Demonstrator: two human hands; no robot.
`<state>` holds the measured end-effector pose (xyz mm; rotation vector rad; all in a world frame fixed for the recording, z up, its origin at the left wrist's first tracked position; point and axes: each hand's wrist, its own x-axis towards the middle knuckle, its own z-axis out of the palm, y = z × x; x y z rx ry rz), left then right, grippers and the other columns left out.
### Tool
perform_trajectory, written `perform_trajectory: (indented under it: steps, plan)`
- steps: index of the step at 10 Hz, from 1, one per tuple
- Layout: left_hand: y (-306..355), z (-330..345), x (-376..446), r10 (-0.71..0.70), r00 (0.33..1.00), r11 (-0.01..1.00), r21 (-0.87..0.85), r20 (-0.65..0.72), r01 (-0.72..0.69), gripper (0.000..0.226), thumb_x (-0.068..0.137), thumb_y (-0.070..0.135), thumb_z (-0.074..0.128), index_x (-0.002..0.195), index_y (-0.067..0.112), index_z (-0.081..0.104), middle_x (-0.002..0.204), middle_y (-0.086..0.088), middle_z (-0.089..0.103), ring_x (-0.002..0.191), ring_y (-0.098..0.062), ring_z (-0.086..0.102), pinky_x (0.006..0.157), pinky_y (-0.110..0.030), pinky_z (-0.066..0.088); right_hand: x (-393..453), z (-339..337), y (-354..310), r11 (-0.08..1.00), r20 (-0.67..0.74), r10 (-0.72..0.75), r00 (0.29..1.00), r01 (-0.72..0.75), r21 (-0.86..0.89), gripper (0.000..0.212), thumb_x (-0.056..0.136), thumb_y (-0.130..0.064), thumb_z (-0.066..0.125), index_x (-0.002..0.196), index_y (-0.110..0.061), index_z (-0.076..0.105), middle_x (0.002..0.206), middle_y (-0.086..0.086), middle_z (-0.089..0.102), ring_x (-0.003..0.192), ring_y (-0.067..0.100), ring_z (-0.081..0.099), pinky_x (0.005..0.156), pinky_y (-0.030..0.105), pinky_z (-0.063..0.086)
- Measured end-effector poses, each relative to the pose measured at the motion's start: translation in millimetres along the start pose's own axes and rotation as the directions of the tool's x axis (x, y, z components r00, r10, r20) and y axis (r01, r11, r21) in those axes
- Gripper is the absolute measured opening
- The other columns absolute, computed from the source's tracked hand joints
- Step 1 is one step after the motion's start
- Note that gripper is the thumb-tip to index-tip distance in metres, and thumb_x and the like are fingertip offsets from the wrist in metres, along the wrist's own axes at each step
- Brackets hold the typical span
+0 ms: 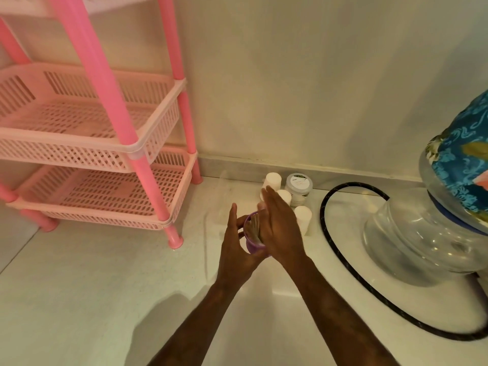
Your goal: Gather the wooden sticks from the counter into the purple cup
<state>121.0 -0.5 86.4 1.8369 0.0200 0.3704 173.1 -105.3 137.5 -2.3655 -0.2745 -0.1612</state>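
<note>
A pink plastic tiered rack (105,159) with perforated basket shelves is seen at far left, standing on the white worktop (92,286) against the cream wall. Nothing is visible in its two lower baskets.

At centre, a small purple plastic cup (250,243) is held above the worktop between both hands. A bundle of pale wooden sticks (255,225) is seen inside it, the ends protruding at the rim. The left hand (235,249) is curled round the cup's left side and base, fingers clamped on its wall. The right hand (280,228) is held flat against the cup's right side and the stick ends, fingers straight and together; the cup's right half is hidden by it.

Just behind the hands, several white cylindrical containers (273,180) and a clear lidded jar with a grey label (298,187) are grouped near the wall, partly blocked by the right hand.

To the right, a black hose (332,239) is looped across the worktop. At far right, a large clear water bottle (422,239) is seen, its upper part covered by a blue patterned cloth (459,165).
</note>
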Motion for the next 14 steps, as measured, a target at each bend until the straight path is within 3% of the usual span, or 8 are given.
perform_trajectory:
  steps: [1,2,5,7,8,9,13,14]
  plan:
    - [-5.1,-4.1,9.3,-0.018,1.000,1.000,0.000,0.006,0.018,0.112,0.062,0.054,0.084,0.148,0.044,0.013,0.142,0.004,0.051,0.127,-0.010,0.053,0.101,-0.024,0.049,0.1,-2.8,13.9,0.981,-0.098,0.141,0.985,-0.126,0.151,0.035,0.101,-0.034,0.047,0.130,-0.017,0.057,0.133,0.003,0.062,0.121,0.019,0.058,0.104,0.039,0.046]
    - [-13.1,-9.5,28.1,-0.039,0.999,0.999,0.032,0.036,0.038,0.114,0.062,0.059,0.080,0.150,0.038,0.011,0.147,0.004,0.046,0.130,-0.010,0.048,0.101,-0.020,0.047,3.7,-0.6,31.1,0.868,-0.033,0.385,0.923,-0.350,0.352,0.023,0.099,-0.030,0.055,0.112,-0.016,0.067,0.109,0.004,0.071,0.099,0.022,0.069,0.087,0.039,0.059]
    - [-34.8,-15.6,95.0,-0.149,0.989,0.988,0.040,0.017,0.148,0.106,0.066,0.034,0.089,0.149,0.027,0.023,0.132,0.014,0.049,0.121,-0.007,0.051,0.086,-0.001,0.042,47.0,39.9,32.4,0.625,0.122,0.455,0.882,-0.414,0.662,0.024,0.093,-0.024,0.066,0.117,-0.020,0.068,0.114,0.002,0.071,0.100,0.021,0.069,0.078,0.039,0.062]
    - [-49.3,-3.9,140.6,-0.127,0.989,0.966,0.218,-0.074,0.141,0.059,0.069,0.035,0.087,0.118,0.024,0.058,0.114,0.007,0.066,0.105,-0.014,0.064,0.083,-0.010,0.050,99.6,64.5,31.8,0.640,0.068,0.523,0.850,-0.443,0.628,0.017,0.092,-0.026,0.066,0.107,-0.019,0.071,0.106,0.005,0.074,0.097,0.024,0.069,0.089,0.049,0.058]
    - [-58.6,-1.4,166.8,-0.183,0.982,0.919,0.350,-0.038,0.184,0.065,0.066,0.038,0.088,0.120,0.017,0.061,0.115,-0.001,0.068,0.106,-0.020,0.063,0.091,-0.036,0.055,116.7,78.1,36.9,0.596,0.095,0.560,0.823,-0.480,0.644,0.005,0.092,-0.023,0.066,0.095,-0.025,0.069,0.101,0.005,0.074,0.093,0.025,0.070,0.088,0.049,0.058]
    - [-62.9,-1.3,181.6,-0.240,0.971,0.891,0.400,0.011,0.216,0.072,0.062,0.039,0.089,0.123,0.015,0.059,0.117,-0.004,0.066,0.107,-0.022,0.061,0.092,-0.040,0.055,124.6,86.6,41.2,0.584,0.100,0.573,0.813,-0.491,0.646,0.010,0.091,-0.020,0.066,0.086,-0.029,0.067,0.097,0.004,0.074,0.092,0.026,0.070,0.088,0.049,0.058]
    - [-78.4,-10.0,202.7,-0.323,0.946,0.907,0.291,0.020,0.303,0.080,0.072,0.041,0.084,0.137,0.012,0.048,0.134,-0.006,0.056,0.122,-0.026,0.054,0.103,-0.043,0.048,144.7,99.1,41.7,0.739,-0.024,0.533,0.846,-0.452,0.499,0.026,0.096,-0.019,0.058,0.117,-0.007,0.067,0.116,0.012,0.070,0.108,0.027,0.064,0.089,0.027,0.046]
    - [-74.1,-11.4,203.0,-0.327,0.944,0.903,0.283,-0.036,0.324,0.063,0.095,0.039,0.058,0.148,0.011,0.036,0.152,-0.011,0.040,0.139,-0.028,0.038,0.114,-0.040,0.034,140.0,93.9,35.6,0.846,-0.078,0.456,0.887,-0.404,0.347,0.038,0.099,-0.024,0.054,0.133,-0.008,0.056,0.136,0.011,0.060,0.126,0.028,0.055,0.105,0.035,0.043]
